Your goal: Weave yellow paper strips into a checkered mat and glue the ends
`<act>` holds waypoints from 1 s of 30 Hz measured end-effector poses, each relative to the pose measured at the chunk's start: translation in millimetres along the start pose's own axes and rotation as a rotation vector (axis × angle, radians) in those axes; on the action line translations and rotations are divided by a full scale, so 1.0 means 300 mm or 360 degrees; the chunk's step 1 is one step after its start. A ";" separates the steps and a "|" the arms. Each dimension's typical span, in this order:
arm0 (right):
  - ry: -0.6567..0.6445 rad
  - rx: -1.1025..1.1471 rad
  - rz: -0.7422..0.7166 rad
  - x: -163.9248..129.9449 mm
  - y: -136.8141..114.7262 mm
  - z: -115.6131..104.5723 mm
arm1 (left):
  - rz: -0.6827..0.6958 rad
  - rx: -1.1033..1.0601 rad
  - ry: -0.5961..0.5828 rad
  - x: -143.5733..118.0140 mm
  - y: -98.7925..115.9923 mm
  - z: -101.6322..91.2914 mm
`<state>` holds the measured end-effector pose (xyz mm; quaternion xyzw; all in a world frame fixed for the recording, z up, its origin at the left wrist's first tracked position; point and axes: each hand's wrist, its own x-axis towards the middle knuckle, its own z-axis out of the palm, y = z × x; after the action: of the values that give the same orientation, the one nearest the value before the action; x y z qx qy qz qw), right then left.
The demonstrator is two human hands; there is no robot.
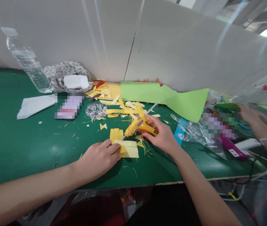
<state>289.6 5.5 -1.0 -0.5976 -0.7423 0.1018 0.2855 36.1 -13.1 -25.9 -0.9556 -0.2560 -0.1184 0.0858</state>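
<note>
My right hand (161,133) grips a yellow glue gun (137,125), with a clear glue stick (152,107) poking out of its back. The nozzle points down and left, close to woven yellow paper strips (130,149) on the table. My left hand (105,152) has its fingers closed at the left edge of these strips, pressing or pinching them. Its fingertips partly cover the paper, and whether the nozzle touches it I cannot tell. Behind the glue gun lies a pile of loose yellow strips (133,106).
Green paper (143,91) leans along the wall. To the left are a water bottle (29,62), a patterned cloth pouch (69,70), a phone (69,106) and a sequin-filled disc (96,111). On the right lie plastic wrapping (194,135), a purple power strip (234,149) with cables, and another person's hands (251,114).
</note>
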 end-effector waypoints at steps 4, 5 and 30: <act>0.0008 -0.0042 -0.0035 0.000 0.000 0.001 | -0.0001 0.0010 -0.0004 0.000 0.001 -0.001; 0.0008 -0.0036 -0.0029 0.000 0.000 0.001 | -0.0001 0.0011 -0.0003 0.000 0.001 0.000; -0.0022 -0.0023 -0.0046 0.001 -0.005 0.000 | -0.0003 0.0019 -0.0019 -0.002 -0.001 0.002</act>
<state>288.3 5.3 -0.1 -0.5882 -0.7535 0.0966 0.2774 35.5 -13.0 -26.5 -0.9555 -0.2580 -0.1112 0.0900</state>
